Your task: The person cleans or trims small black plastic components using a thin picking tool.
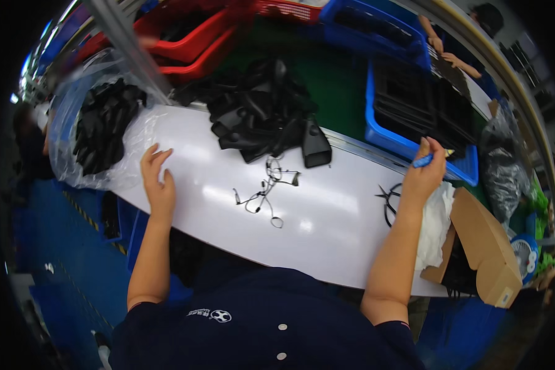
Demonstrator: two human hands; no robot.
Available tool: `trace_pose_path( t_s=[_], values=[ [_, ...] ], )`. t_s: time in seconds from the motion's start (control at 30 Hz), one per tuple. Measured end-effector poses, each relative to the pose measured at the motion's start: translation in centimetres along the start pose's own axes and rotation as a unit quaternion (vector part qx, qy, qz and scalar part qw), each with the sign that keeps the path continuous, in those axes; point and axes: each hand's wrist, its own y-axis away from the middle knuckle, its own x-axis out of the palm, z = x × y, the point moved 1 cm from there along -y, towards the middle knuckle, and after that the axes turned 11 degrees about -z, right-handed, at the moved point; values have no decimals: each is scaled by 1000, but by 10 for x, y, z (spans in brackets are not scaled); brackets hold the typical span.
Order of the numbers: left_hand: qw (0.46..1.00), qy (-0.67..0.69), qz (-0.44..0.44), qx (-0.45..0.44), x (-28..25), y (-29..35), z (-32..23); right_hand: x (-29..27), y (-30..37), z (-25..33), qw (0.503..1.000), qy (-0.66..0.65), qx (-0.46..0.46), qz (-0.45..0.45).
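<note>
My left hand (158,182) is raised over the left part of the white table (327,246), fingers apart and nothing in them. It is nearest to a clear plastic bag (65,151) full of black moulded parts (105,123). My right hand (427,169) is closed around a small blue pen-like tool (422,161) with a yellowish end; its exact kind is hard to make out. That hand is by the near edge of a blue bin (369,117). A thin tangled black cable (262,194) lies on the table between my hands. Beyond it is a heap of black plastic parts (259,111).
Black-handled scissors (388,200), a crumpled white sheet (436,228) and an open cardboard box (484,253) are near my right forearm. Black flat pieces (407,95) fill the blue bin. Red bins (197,61) stand behind a metal post (126,46). A co-worker's hands (447,52) work at far right.
</note>
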Motion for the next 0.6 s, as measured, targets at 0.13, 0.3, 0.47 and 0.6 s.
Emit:
trace_pose_path(
  t_s=[0.13,0.3,0.47,0.6],
  values=[
    [991,110,7,-76,32,9,-36,4,-9,-63,994,52,-68,63],
    [990,112,80,-22,25,29,-60,15,0,-56,992,54,-88,68],
    [989,109,94,-27,26,37,-60,22,-2,-50,994,41,-91,35],
    [986,115,106,-64,33,32,-62,22,-5,-55,994,39,-97,-28]
  ],
)
